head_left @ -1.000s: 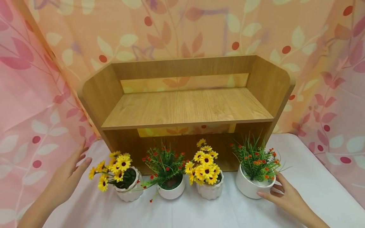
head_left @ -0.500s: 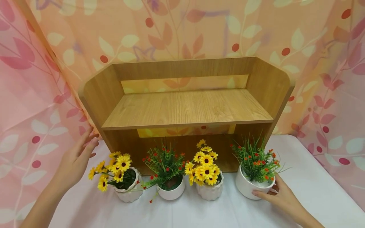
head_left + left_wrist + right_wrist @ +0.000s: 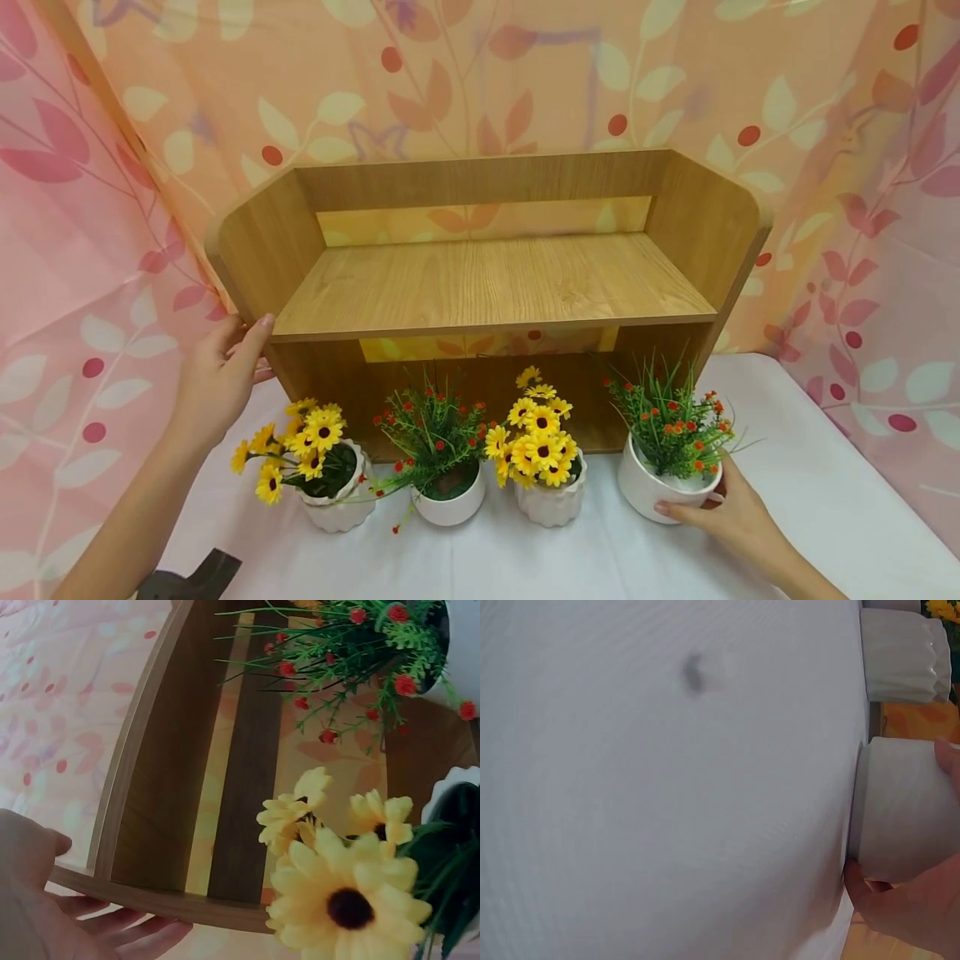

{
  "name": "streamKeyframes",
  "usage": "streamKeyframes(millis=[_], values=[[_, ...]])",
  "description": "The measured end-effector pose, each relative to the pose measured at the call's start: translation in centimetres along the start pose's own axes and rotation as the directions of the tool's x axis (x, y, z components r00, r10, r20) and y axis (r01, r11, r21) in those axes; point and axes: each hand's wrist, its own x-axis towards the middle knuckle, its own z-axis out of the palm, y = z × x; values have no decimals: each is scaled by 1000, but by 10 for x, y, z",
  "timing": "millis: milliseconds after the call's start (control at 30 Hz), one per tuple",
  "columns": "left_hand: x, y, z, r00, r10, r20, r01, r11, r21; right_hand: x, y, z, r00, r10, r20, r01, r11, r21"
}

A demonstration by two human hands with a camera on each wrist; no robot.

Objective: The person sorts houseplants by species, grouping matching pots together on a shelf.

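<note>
My left hand (image 3: 221, 375) is at the left side panel of a two-tier wooden shelf (image 3: 480, 283). In the left wrist view its fingers (image 3: 146, 934) lie along the panel's outer face and the thumb is on the other side of the front edge. My right hand (image 3: 738, 517) holds a smooth white flower pot (image 3: 660, 492) with green grass and small orange-red flowers, its thumb across the pot's front and its fingers round the right side. In the right wrist view that pot (image 3: 907, 810) stands upright on the white cloth.
Left of the held pot, a row of potted plants stands before the shelf: yellow sunflowers (image 3: 543, 442), a red-flowered plant (image 3: 442, 433) and more sunflowers (image 3: 315, 437). A dark object (image 3: 191, 575) shows under the left forearm. Patterned curtains (image 3: 465, 75) hang behind and on both sides.
My left hand has moved right and up, from beside the sunflowers to the shelf's side panel. My right hand keeps its hold on the pot, its thumb slid slightly left.
</note>
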Motion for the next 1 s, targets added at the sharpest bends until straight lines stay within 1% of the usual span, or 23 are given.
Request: streamKeyframes(millis=[133,233,333,500,767,1000], values=[[6,2,1,999,-49,-10,48,998,-40,-1,-3,0,1000,17,-11,-17,1000,-8],[9,2,1,996,-83,-17,83,996,-16,-2,-5,0,999,29,-20,-29,1000,-5],[10,2,3,995,-101,-21,102,995,5,-4,-6,0,999,44,-23,-44,999,-5],[12,2,5,994,-106,-18,107,994,10,-6,-8,-2,998,59,-18,-59,998,-19],[14,3,5,995,-96,-14,96,995,25,-10,-9,-9,998,65,4,-65,997,-46],[15,2,3,996,-89,3,89,996,12,-15,-7,-9,1000,31,-3,-31,998,-54]])
